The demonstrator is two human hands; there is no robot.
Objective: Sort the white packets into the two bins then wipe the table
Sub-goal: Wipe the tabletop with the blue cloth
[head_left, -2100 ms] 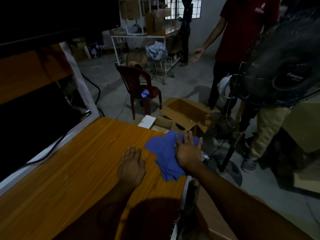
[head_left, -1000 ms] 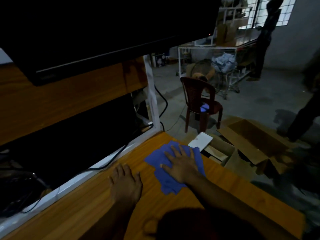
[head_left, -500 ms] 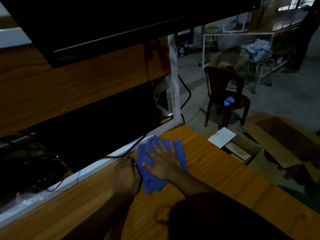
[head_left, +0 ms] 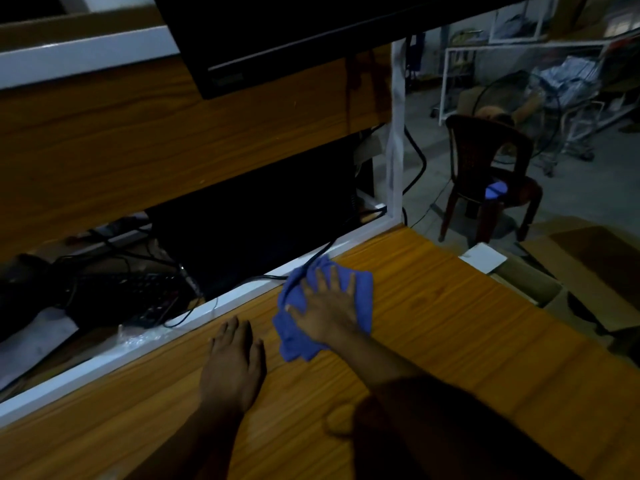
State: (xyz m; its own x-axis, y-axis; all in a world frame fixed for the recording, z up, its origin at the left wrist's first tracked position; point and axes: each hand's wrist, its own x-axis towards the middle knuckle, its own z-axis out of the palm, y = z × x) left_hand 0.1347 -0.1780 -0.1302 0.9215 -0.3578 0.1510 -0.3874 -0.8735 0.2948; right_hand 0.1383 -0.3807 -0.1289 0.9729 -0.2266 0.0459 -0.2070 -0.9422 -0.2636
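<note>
A crumpled blue cloth (head_left: 363, 289) lies on the orange wood-grain table (head_left: 467, 323) close to its white back edge. My right hand (head_left: 329, 306) presses flat on the cloth with fingers spread. My left hand (head_left: 235, 362) rests palm down on the bare tabletop just left of the cloth, fingers straight. A white packet (head_left: 483, 257) sticks out of a cardboard box (head_left: 540, 289) beyond the table's right edge.
Behind the table's white rail (head_left: 242, 303) a dark gap holds cables and a keyboard (head_left: 131, 289). A dark monitor (head_left: 277, 32) hangs above. A maroon plastic chair (head_left: 485, 174) and an open cardboard box (head_left: 595, 265) stand on the floor to the right.
My right hand has slid the cloth leftward along the table toward the back rail. My view has swung left, and the standing person and fan have left it.
</note>
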